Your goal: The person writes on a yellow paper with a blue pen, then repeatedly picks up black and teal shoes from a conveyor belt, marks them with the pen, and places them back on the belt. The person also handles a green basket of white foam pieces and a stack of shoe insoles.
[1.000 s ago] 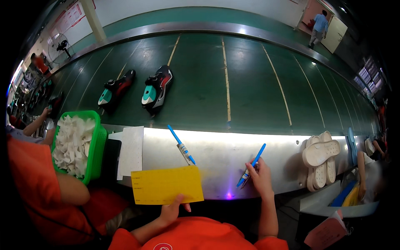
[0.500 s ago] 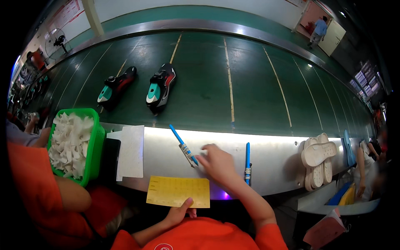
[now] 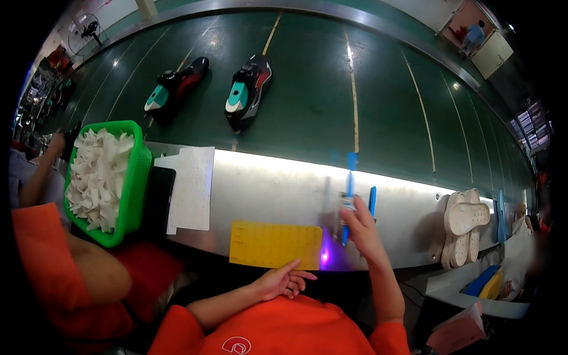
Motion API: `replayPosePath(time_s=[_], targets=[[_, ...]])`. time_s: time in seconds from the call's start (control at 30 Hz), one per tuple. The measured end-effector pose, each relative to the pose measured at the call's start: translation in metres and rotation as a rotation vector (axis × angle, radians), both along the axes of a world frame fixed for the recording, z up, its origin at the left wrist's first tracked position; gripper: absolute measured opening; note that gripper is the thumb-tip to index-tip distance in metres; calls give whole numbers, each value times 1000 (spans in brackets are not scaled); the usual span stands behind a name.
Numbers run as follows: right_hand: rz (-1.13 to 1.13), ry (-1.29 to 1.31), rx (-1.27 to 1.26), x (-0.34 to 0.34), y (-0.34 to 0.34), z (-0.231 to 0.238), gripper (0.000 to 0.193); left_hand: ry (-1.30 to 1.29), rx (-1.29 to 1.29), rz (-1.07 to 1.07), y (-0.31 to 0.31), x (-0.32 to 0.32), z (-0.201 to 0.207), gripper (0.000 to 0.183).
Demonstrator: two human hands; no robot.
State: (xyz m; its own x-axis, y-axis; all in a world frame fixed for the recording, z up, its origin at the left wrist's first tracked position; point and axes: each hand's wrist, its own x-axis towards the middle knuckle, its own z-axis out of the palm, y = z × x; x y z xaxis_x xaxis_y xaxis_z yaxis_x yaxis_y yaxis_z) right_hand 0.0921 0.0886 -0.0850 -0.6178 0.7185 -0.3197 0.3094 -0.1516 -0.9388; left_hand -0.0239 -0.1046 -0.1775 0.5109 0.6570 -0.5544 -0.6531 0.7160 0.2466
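Note:
My right hand (image 3: 362,229) is closed on a blue pen (image 3: 351,177), which has pale wrapping and a thin metal piece strapped along it. It holds the pen upright above the metal ledge, slightly smeared by motion. A second blue pen (image 3: 372,200) lies just to its right, partly hidden by the hand. My left hand (image 3: 283,281) rests by the near edge of a yellow printed card (image 3: 275,241). Its thumb touches the card's edge; the other fingers are loosely bent and apart. The card lies at the ledge's front edge.
Two black, teal and red shoes (image 3: 248,92) stand on the green conveyor belt (image 3: 307,89). At left are a green basket (image 3: 139,171) of white paper pieces and white sheets (image 3: 194,189). Beige soles (image 3: 464,219) are stacked at right. An orange-sleeved person (image 3: 44,254) sits close on my left.
My right hand has picked up the nearer blue pen and moved right with it. The yellow card now lies on the ledge, with my left hand's grip loosened. The view has shifted.

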Motion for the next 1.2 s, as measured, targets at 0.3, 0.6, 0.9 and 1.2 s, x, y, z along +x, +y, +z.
replayPosePath(time_s=[0.3, 0.6, 0.9, 1.2], targets=[[-97, 330, -349, 63, -88, 2, 31, 592, 697, 21, 5, -14, 71, 20], [9, 167, -337, 52, -110, 8, 42, 745, 709, -82, 3, 11, 83, 14], [186, 103, -678, 54, -97, 35, 28, 309, 593, 33, -9, 23, 79, 17], [132, 72, -598, 50, -100, 42, 31, 114, 582, 69, -12, 15, 69, 21]])
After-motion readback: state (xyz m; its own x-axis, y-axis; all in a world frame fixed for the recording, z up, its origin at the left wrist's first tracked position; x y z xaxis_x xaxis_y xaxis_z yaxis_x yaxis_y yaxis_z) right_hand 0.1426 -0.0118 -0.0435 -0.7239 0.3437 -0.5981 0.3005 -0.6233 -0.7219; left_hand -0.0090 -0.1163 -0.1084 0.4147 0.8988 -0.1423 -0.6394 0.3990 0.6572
